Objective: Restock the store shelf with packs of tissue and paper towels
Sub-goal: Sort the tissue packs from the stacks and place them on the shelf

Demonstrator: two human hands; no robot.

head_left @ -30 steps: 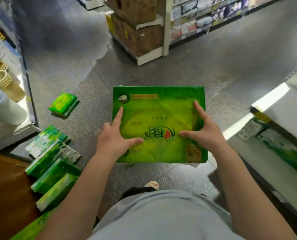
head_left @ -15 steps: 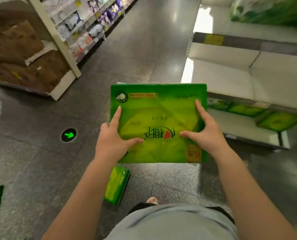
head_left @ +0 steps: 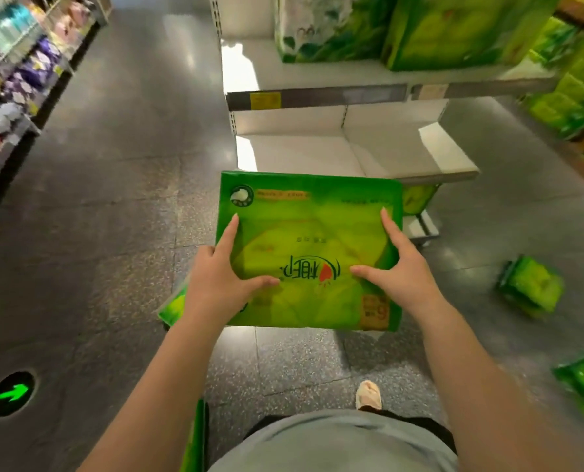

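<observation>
Green plastic tissue pack (head_left: 312, 240) is sitting at frame centre, gripped from both sides: the left hand (head_left: 221, 284) and right hand (head_left: 398, 270) are laying thumbs and forefingers across its face, forearms reaching up from below. Beyond, the white shelf (head_left: 318, 155) is standing at upper centre.

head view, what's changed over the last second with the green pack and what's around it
The person has turned from the aisle toward the white shelf, which now lies straight ahead of the green tissue pack; the cardboard boxes have left the view, and other green packs on the floor now show at right. Unchanged: left hand and right hand grip the pack the same way, print upside down.
</observation>
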